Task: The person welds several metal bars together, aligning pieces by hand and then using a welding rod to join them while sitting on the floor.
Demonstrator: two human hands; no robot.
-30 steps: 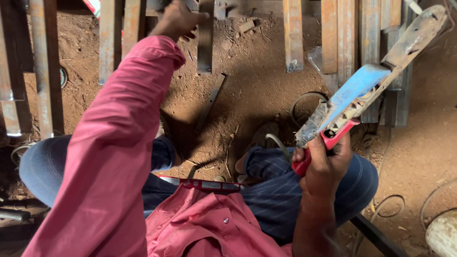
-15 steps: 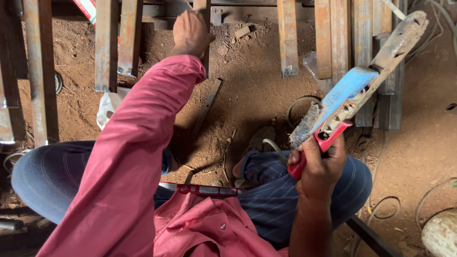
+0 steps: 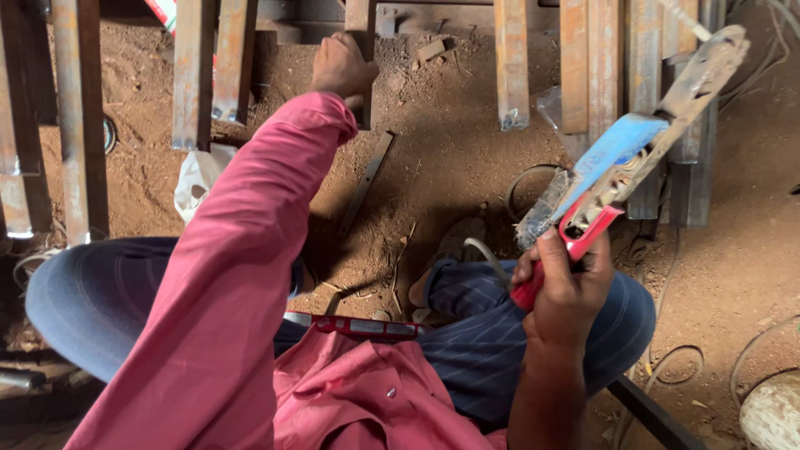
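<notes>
My left hand (image 3: 342,67), at the end of a pink sleeve, is stretched forward and closed around the near end of a rusty steel bar (image 3: 360,21) lying on the dirt. My right hand (image 3: 567,287) grips the red handle of a worn power cutter (image 3: 625,167) with a blue guard and a long dusty body, raised over my right knee and pointing up to the right. A cable (image 3: 483,250) runs from the tool toward my lap.
Several rusty steel bars (image 3: 510,58) lie side by side across the top. A thin flat strip (image 3: 367,179) lies on the brown soil in the middle. A white plastic bag (image 3: 196,179) sits at left. Wires (image 3: 679,367) curl at right.
My left hand has drawn back toward me slightly, still on the bar's end. The camera view has shifted; the cutter stays raised in my right hand.
</notes>
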